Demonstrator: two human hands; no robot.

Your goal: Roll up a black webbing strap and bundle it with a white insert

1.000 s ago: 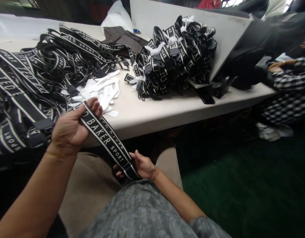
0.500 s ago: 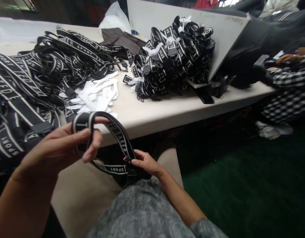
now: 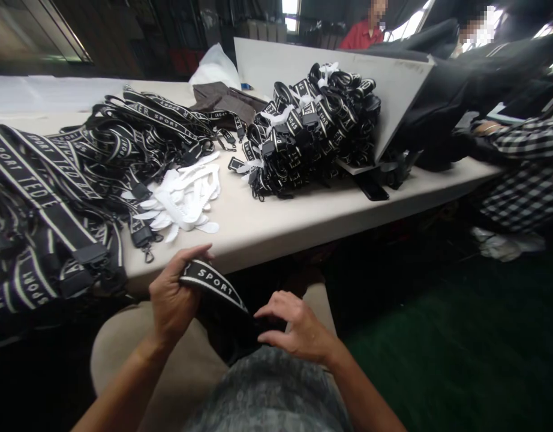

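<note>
A black woven strap (image 3: 211,283) with white "SPORT" lettering is folded over my lap, below the table's front edge. My left hand (image 3: 173,300) grips its upper folded end. My right hand (image 3: 298,330) pinches the lower end, fingers curled over the black part near my shirt. Loose straps of the same kind (image 3: 69,174) lie spread over the left of the table. A heap of rolled straps tied with white strips (image 3: 312,129) sits at the middle.
White paper strips (image 3: 186,198) lie on the beige table (image 3: 294,210) between the two strap piles. A grey board (image 3: 393,84) leans behind the heap. A person in a checked sleeve (image 3: 528,156) works at the right. Green floor lies below right.
The strap went from stretched out between my hands to looped and then folded short. Both hands came closer together over my lap, and the view tilted up.
</note>
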